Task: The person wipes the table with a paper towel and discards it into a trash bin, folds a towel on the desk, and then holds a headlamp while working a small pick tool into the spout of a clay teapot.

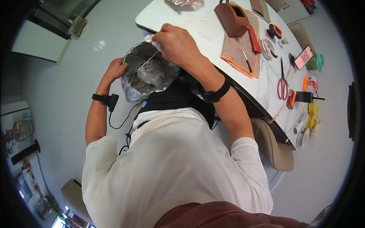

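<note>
A round, silvery-lined container (pixel 131 92), foil-like and crinkled at its rim, sits just past my lap beside the table's edge. My left hand (pixel 115 70) is closed on its left rim. Inside lies crumpled clear plastic (pixel 151 73). Over the far side of the opening, my right hand (pixel 176 45) pinches a crumpled white piece (pixel 149 38) that looks like tissue or thin plastic; its exact kind cannot be made out. A thin pale strip (pixel 151 60) runs from below that hand down into the container. My right fingertips are partly hidden behind the hand.
On the white table (pixel 190 26) to the right, a brown box-shaped object (pixel 230 19) and a red-handled tool (pixel 253 39) rest on a brown cloth (pixel 232 49). Farther right are red-handled scissors (pixel 282 86) and a propped phone (pixel 303 57). A beige chair (pixel 275 148) stands beside me.
</note>
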The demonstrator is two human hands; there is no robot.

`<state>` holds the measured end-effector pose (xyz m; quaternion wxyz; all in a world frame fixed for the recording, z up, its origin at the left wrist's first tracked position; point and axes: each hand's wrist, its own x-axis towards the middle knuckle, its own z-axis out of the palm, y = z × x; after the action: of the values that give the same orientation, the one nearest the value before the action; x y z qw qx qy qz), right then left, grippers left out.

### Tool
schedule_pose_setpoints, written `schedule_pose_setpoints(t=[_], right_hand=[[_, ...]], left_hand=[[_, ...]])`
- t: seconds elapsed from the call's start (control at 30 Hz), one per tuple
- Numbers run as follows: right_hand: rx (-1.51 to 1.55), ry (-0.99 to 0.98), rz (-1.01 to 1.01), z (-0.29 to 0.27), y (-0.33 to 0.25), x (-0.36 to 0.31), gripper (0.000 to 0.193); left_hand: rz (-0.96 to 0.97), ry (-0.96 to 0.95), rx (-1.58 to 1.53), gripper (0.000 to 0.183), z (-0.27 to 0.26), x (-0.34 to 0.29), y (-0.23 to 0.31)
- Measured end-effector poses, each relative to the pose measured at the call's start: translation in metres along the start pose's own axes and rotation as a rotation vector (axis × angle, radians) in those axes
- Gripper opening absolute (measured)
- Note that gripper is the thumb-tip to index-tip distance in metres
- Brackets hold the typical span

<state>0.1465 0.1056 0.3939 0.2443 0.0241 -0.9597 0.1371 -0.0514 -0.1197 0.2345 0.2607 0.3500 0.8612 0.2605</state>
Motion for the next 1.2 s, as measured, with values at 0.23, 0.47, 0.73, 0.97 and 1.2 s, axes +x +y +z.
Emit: schedule_pose_setpoints(t=[0.23,0.47,0.73,0.97,1.2], right_hand=[[-0.477,0.244,0.337,-0.049,0.090,-0.027,0.011],[-0.361,0.198,0.253,-0.034,0.068,-0.038,0.008],[0.045,0.252,0.183,-0.005,-0.002,-0.023,0.014],[-0.405,0.318,0.494,-0.050,0.085,-0.078,0.011],[0.119,0.131,0.189,0.016,0.024,-0.031,0.020]], left_hand=[[-0.010,-0.024,-0.105,0.042,-0.001,0.008,0.000],[-0.016,-0.046,-0.114,0.039,-0.006,0.019,0.023],[-0.069,-0.065,-0.142,0.037,0.011,0.023,0.022],[-0.030,-0.034,-0.160,0.037,0.010,0.024,0.021],[-0.071,-0.030,-0.190,0.037,0.018,0.017,-0.005]])
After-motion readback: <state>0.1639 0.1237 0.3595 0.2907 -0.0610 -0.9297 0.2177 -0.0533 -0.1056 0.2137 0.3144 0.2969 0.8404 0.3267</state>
